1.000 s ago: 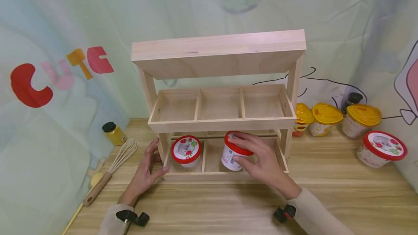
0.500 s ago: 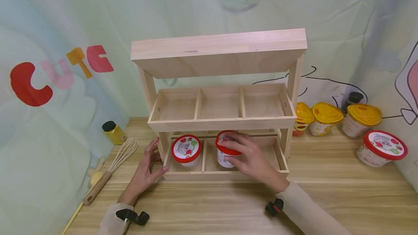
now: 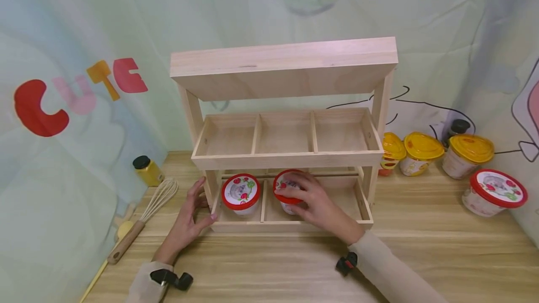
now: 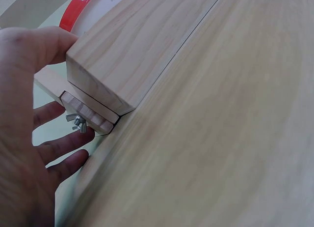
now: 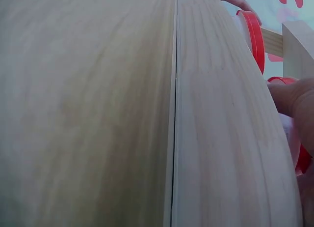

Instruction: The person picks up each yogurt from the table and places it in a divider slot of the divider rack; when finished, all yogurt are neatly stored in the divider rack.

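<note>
A light wooden two-tier rack (image 3: 286,160) stands on the table, each tier divided into compartments. In its lower tier's left compartment sits a white tub (image 3: 241,192) with a red-rimmed, berry-printed lid. My right hand (image 3: 322,205) holds a matching tub (image 3: 282,183) from its right side, fingers over the lid and thumb low on the wall; this tub is upright in the middle compartment. My left hand (image 3: 188,219) grips the rack's lower left end. In the left wrist view its thumb lies on the front corner, with fingers around the side near a wing nut (image 4: 78,122).
To the right stand several yellow-lidded tubs (image 3: 422,146), another red-lidded tub (image 3: 494,191) and a black-capped bottle (image 3: 459,127). On the left lie a whisk (image 3: 143,221) and a yellow jar (image 3: 148,172) with a black lid. A printed curtain (image 3: 269,8) hangs behind.
My right hand has moved left with the tub, which went from tilted to upright and lower in the middle compartment. My left hand has stayed on the rack.
</note>
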### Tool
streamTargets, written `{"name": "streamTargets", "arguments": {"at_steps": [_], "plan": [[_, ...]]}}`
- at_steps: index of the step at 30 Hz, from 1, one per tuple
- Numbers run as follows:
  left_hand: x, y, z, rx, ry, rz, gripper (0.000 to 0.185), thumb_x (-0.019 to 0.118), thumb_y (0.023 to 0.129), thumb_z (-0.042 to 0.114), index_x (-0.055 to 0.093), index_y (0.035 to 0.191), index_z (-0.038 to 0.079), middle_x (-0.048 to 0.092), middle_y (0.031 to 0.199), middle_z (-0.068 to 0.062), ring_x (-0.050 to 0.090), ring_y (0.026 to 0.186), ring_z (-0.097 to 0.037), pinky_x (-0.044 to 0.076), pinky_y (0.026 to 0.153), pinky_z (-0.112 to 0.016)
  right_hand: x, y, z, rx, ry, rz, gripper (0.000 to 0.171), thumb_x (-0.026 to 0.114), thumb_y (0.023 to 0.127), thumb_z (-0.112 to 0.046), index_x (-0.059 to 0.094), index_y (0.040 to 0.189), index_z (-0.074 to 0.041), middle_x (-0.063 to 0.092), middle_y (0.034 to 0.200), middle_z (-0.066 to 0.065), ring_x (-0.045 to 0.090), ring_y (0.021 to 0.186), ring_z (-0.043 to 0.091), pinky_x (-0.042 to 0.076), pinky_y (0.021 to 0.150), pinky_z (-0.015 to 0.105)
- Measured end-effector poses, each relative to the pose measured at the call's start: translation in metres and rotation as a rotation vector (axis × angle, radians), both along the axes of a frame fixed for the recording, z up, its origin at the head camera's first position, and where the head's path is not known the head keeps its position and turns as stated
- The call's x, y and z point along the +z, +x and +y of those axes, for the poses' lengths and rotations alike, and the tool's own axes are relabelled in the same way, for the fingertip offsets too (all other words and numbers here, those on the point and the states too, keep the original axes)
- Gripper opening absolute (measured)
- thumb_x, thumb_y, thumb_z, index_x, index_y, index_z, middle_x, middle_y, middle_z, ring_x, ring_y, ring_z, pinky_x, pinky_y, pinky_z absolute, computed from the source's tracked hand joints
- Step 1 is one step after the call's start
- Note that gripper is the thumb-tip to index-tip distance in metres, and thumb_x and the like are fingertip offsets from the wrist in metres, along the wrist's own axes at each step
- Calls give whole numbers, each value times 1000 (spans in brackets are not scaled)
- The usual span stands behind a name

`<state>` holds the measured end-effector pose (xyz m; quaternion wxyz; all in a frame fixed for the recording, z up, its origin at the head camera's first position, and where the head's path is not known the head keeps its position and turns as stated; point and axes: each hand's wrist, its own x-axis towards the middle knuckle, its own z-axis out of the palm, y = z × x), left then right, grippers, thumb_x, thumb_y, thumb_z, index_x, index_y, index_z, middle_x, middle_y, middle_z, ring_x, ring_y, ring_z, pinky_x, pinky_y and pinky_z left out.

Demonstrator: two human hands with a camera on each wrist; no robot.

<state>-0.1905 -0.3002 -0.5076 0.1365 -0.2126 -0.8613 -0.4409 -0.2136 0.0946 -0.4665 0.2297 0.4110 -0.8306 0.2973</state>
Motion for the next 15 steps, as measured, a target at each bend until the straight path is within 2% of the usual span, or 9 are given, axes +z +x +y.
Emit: {"name": "streamTargets", "arguments": {"at_steps": [5, 15], "plan": [[-1, 0, 0, 0, -3, 1, 105, 79, 89, 1, 18, 172, 18, 42, 166, -25, 56, 128, 4, 55, 103, -28, -1, 2, 0, 23, 8, -58, 50, 90, 84, -16, 75, 132, -19, 63, 149, 15, 54, 142, 41, 48, 115, 63], [0, 0, 0, -9, -2, 0, 104, 79, 89, 1, 17, 172, 18, 41, 167, -25, 56, 128, 2, 54, 103, -25, -3, 1, 1, 26, 52, -60, 57, 87, 85, -9, 68, 138, -18, 58, 155, 16, 48, 149, 42, 41, 120, 69]]}}
